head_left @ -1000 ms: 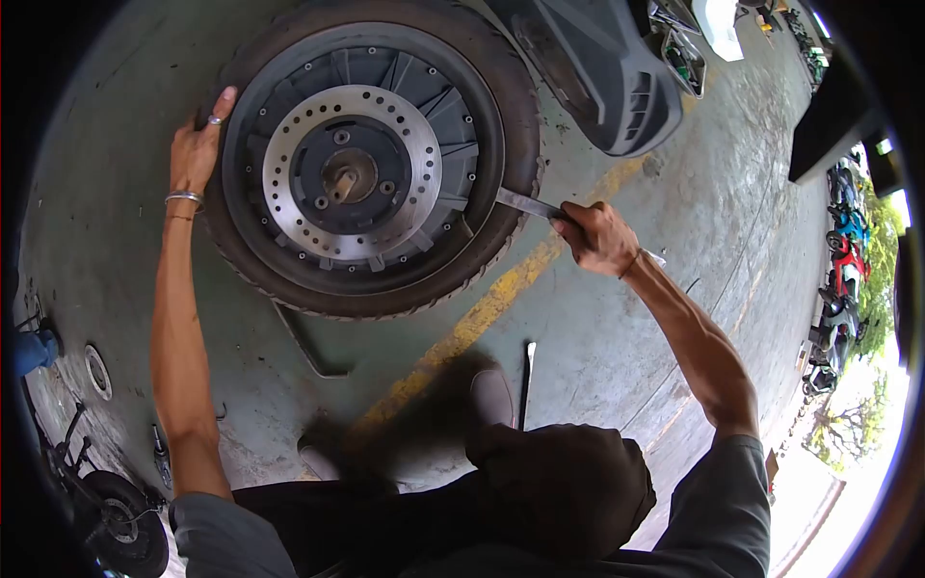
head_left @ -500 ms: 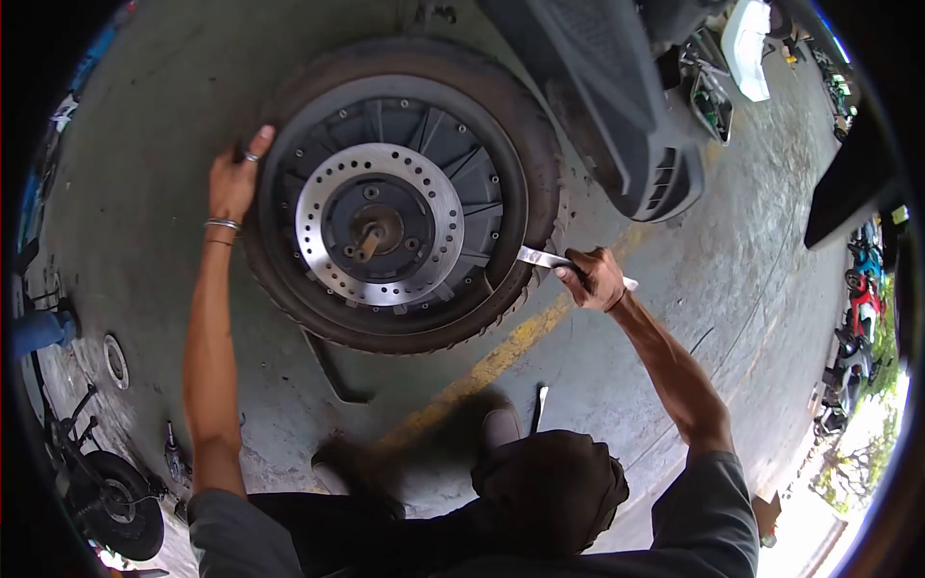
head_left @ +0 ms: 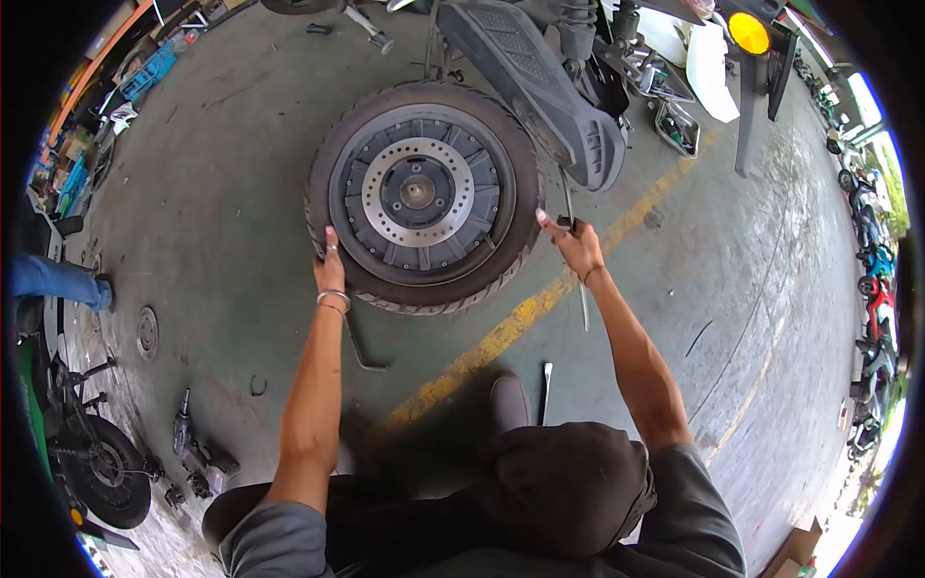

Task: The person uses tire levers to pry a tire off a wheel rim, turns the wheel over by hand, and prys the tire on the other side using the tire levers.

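Note:
A wheel (head_left: 487,154) with a black tire (head_left: 462,297) lies flat, with a drilled brake disc (head_left: 371,197) around its hub. My left hand (head_left: 330,265) grips the tire's lower left edge, thumb on the sidewall and the other fingers hidden beneath. At the right edge, my right hand (head_left: 581,249) is closed around a long metal tire lever (head_left: 585,306), its thumb reaching to the tire. A bent metal rod (head_left: 358,354) lies on the floor below the wheel. Another tire lever (head_left: 546,390) rests near my shoe (head_left: 509,400).
Grey scooter bodywork (head_left: 540,82) stands close behind the wheel on the right. On the left are a person's jeans leg (head_left: 58,279), a metal disc (head_left: 147,332), a power tool (head_left: 183,424) and a motorcycle wheel (head_left: 108,472). A yellow line (head_left: 501,335) crosses the floor.
The view has shifted, showing the wheel smaller. My left hand has slid down the tire's left side. The lever in my right hand has left the rim and now points along the tire's outer side.

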Demonstrator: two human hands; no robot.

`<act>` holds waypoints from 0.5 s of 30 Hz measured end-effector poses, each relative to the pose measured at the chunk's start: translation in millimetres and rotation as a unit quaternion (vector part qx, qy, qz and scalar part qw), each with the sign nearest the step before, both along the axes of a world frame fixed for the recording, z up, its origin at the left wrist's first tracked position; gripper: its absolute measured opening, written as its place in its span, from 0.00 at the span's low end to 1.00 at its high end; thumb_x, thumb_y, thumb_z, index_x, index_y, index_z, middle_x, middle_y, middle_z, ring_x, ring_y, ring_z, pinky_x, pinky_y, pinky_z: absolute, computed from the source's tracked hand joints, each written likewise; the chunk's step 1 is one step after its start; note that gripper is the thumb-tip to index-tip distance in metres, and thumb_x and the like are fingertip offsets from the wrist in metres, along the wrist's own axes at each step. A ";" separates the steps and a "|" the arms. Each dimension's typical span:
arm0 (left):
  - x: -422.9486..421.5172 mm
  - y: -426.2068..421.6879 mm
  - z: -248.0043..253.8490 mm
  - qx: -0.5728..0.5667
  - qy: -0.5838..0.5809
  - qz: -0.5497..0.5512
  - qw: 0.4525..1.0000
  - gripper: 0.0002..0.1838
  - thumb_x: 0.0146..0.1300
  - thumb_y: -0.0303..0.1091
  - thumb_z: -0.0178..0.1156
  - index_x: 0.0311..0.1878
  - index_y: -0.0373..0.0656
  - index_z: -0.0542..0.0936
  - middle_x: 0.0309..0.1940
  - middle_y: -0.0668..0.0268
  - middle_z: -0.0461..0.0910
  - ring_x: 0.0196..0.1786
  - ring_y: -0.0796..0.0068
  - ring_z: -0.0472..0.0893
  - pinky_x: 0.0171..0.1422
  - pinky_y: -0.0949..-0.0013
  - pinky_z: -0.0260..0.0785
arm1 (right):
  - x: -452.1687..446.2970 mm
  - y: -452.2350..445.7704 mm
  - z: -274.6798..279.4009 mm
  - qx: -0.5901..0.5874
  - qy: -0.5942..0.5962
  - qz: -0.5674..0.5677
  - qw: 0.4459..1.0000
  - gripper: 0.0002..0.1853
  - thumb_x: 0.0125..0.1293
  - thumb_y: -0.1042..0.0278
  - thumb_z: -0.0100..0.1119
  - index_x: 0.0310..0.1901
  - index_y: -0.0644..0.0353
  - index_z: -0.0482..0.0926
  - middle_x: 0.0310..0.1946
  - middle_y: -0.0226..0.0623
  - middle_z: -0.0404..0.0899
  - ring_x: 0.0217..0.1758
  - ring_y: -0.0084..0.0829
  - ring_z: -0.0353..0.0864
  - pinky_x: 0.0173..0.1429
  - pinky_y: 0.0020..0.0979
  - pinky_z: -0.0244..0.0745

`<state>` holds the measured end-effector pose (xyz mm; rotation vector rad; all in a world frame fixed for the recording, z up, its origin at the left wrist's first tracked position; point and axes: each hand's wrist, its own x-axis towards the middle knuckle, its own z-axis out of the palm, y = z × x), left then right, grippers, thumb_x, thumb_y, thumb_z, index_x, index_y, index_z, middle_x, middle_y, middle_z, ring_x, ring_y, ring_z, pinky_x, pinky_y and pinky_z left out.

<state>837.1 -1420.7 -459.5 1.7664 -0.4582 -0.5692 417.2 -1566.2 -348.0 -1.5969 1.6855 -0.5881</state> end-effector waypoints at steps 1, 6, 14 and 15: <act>3.9 5.7 -21.5 0.029 0.047 0.021 0.998 0.54 0.57 0.69 0.60 0.68 0.25 0.63 0.70 0.46 0.63 0.70 0.52 0.67 0.73 0.61 0.59 | 10.6 -11.2 5.0 0.063 -0.081 -0.009 0.995 0.35 0.50 0.32 0.70 0.32 0.64 0.76 0.17 0.31 0.70 0.14 0.25 0.67 0.21 0.32 0.62; -14.6 11.4 13.7 0.016 0.133 0.029 0.991 0.57 0.54 0.71 0.61 0.70 0.26 0.61 0.69 0.45 0.64 0.71 0.52 0.66 0.73 0.59 0.59 | 39.1 -19.3 12.1 0.132 -0.207 0.018 0.969 0.35 0.48 0.38 0.72 0.46 0.65 0.78 0.19 0.27 0.70 0.13 0.19 0.60 0.18 0.26 0.54; 73.8 -60.7 55.8 0.134 -0.058 -0.113 0.983 0.54 0.54 0.71 0.61 0.65 0.27 0.68 0.66 0.44 0.69 0.70 0.49 0.67 0.75 0.61 0.55 | 60.7 103.1 -38.0 0.158 -0.310 -0.152 0.925 0.35 0.48 0.41 0.75 0.49 0.62 0.76 0.21 0.26 0.71 0.11 0.18 0.61 0.16 0.25 0.55; 82.0 -70.9 61.3 0.157 -0.042 -0.147 0.976 0.55 0.51 0.74 0.60 0.66 0.29 0.69 0.66 0.44 0.69 0.71 0.50 0.67 0.74 0.60 0.56 | 65.0 116.8 -43.9 0.169 -0.317 -0.157 0.920 0.35 0.49 0.41 0.75 0.49 0.62 0.76 0.21 0.26 0.70 0.11 0.19 0.61 0.16 0.25 0.55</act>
